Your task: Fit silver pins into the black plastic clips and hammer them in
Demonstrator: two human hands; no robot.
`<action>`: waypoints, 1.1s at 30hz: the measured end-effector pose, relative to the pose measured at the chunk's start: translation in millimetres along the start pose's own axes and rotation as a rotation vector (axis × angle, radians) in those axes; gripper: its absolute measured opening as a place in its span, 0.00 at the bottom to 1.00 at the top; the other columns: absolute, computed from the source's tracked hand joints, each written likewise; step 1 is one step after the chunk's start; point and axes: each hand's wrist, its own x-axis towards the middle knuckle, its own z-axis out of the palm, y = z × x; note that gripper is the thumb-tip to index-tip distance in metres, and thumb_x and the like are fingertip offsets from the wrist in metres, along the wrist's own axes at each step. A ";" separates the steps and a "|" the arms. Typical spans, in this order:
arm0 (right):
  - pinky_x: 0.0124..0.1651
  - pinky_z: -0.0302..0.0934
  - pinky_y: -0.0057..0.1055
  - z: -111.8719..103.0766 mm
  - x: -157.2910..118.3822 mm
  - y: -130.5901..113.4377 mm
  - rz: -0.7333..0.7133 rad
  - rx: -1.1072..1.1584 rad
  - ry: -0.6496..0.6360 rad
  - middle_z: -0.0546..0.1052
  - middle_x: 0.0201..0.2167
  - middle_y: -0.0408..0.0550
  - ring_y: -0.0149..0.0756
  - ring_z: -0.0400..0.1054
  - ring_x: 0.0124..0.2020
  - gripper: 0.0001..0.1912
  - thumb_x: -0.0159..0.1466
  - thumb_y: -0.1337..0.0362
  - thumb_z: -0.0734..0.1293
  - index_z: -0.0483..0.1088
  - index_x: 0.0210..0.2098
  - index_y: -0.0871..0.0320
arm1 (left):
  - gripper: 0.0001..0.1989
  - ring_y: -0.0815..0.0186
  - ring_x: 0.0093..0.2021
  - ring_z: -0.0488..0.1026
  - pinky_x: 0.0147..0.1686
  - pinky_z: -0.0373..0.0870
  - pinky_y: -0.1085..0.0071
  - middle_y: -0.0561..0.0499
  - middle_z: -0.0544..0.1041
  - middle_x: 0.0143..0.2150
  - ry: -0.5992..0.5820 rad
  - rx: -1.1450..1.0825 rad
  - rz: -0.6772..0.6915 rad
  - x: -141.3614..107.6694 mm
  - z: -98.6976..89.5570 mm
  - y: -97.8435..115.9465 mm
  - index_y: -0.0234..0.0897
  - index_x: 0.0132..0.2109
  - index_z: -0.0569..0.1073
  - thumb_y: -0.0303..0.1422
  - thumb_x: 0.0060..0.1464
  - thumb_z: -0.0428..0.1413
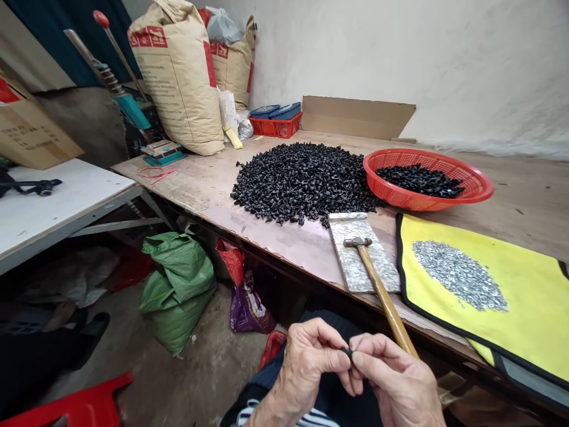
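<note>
My left hand [309, 367] and my right hand [393, 379] meet above my lap, pinching a small black plastic piece [346, 353] between their fingertips. Most of that piece is hidden by my fingers. A wooden-handled hammer [382, 295] rests with its steel head on a speckled metal plate [344, 261], and its handle reaches down just behind my right hand. A large heap of similar black pieces [302, 184] covers the wooden workbench [520, 213]. More lie in a red plastic basket [400, 193]. Fine silver bits [460, 276] are spread on a yellow mat [528, 296].
Tan sacks [178, 83] and a red crate [275, 126] stand behind the bench, against a white wall [444, 59]. A white table [57, 213] is at left. Below the bench are a green sack [178, 290] and a purple bag [246, 305]. A red stool [75, 409] sits at lower left.
</note>
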 end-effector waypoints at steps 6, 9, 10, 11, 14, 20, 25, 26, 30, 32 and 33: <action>0.20 0.55 0.27 -12.7 13.8 0.6 -0.074 -0.172 -0.016 0.70 0.19 0.43 0.27 0.59 0.16 0.12 0.45 0.60 0.75 0.70 0.20 0.60 | 0.11 0.62 0.13 0.70 0.10 0.65 0.75 0.48 0.73 0.15 0.030 0.008 -0.046 7.8 8.0 6.1 0.30 0.24 0.71 0.27 0.33 0.65; 0.20 0.55 0.27 -17.4 17.8 -13.3 -0.134 -0.321 -0.021 0.70 0.20 0.44 0.28 0.60 0.17 0.13 0.46 0.58 0.74 0.71 0.21 0.60 | 0.12 0.63 0.14 0.70 0.11 0.67 0.73 0.49 0.73 0.17 0.022 0.011 -0.048 15.2 17.2 14.5 0.29 0.24 0.70 0.28 0.32 0.66; 0.21 0.56 0.27 -18.6 19.5 -19.4 -0.141 -0.363 -0.018 0.70 0.19 0.44 0.28 0.60 0.17 0.13 0.46 0.57 0.74 0.71 0.22 0.60 | 0.12 0.64 0.14 0.70 0.11 0.67 0.73 0.49 0.73 0.17 0.016 0.016 -0.046 18.1 20.0 17.7 0.29 0.24 0.70 0.28 0.32 0.66; 0.21 0.56 0.28 -19.9 21.9 -25.7 -0.153 -0.398 -0.006 0.70 0.19 0.44 0.29 0.61 0.17 0.14 0.46 0.55 0.73 0.72 0.25 0.59 | 0.11 0.65 0.14 0.70 0.12 0.68 0.73 0.50 0.73 0.18 0.011 0.026 -0.042 21.2 22.5 21.1 0.29 0.24 0.70 0.28 0.33 0.65; 0.26 0.60 0.31 -24.5 35.4 -42.6 -0.278 -0.597 0.109 0.74 0.24 0.46 0.33 0.64 0.21 0.18 0.49 0.51 0.70 0.73 0.34 0.58 | 0.10 0.69 0.15 0.69 0.13 0.70 0.73 0.51 0.73 0.18 0.027 0.077 -0.010 33.4 26.2 30.6 0.29 0.25 0.70 0.27 0.36 0.64; 0.29 0.55 0.34 -30.1 76.0 -46.2 -0.383 -1.031 0.273 0.69 0.23 0.47 0.40 0.64 0.26 0.11 0.47 0.59 0.69 0.65 0.27 0.54 | 0.12 0.72 0.15 0.67 0.13 0.70 0.74 0.54 0.70 0.17 0.171 0.207 0.075 72.4 22.8 37.8 0.31 0.27 0.69 0.30 0.34 0.64; 0.19 0.53 0.30 -33.4 89.2 -44.2 -0.014 -0.729 0.119 0.63 0.14 0.38 0.32 0.58 0.15 0.11 0.46 0.65 0.66 0.57 0.26 0.53 | 0.12 0.72 0.14 0.66 0.13 0.70 0.74 0.57 0.67 0.16 0.192 0.353 0.082 104.5 23.3 39.8 0.33 0.27 0.66 0.30 0.35 0.61; 0.18 0.53 0.29 -34.1 89.6 -46.8 0.042 -0.672 0.078 0.64 0.15 0.39 0.31 0.57 0.14 0.11 0.47 0.65 0.66 0.57 0.26 0.54 | 0.11 0.72 0.14 0.65 0.13 0.69 0.74 0.58 0.66 0.15 0.194 0.373 0.079 109.7 23.8 40.5 0.33 0.27 0.65 0.30 0.36 0.61; 0.16 0.52 0.24 -34.5 88.9 -60.7 0.176 -0.452 -0.045 0.65 0.19 0.40 0.24 0.54 0.15 0.11 0.50 0.60 0.67 0.61 0.26 0.58 | 0.09 0.71 0.10 0.64 0.09 0.65 0.75 0.58 0.66 0.12 0.189 0.436 0.042 125.7 25.2 42.1 0.34 0.26 0.64 0.28 0.39 0.59; 0.13 0.46 0.21 -33.6 87.4 -63.7 0.209 -0.395 -0.062 0.64 0.19 0.40 0.21 0.50 0.13 0.11 0.52 0.58 0.66 0.63 0.28 0.60 | 0.09 0.71 0.09 0.64 0.09 0.64 0.76 0.58 0.66 0.12 0.184 0.464 0.027 130.8 25.0 41.8 0.34 0.26 0.63 0.26 0.39 0.58; 0.13 0.43 0.21 -33.3 85.9 -63.6 0.215 -0.379 -0.060 0.63 0.18 0.39 0.21 0.48 0.13 0.12 0.52 0.58 0.67 0.64 0.28 0.60 | 0.08 0.71 0.09 0.64 0.09 0.64 0.77 0.58 0.66 0.11 0.182 0.475 0.022 132.7 24.8 41.5 0.34 0.26 0.63 0.26 0.39 0.58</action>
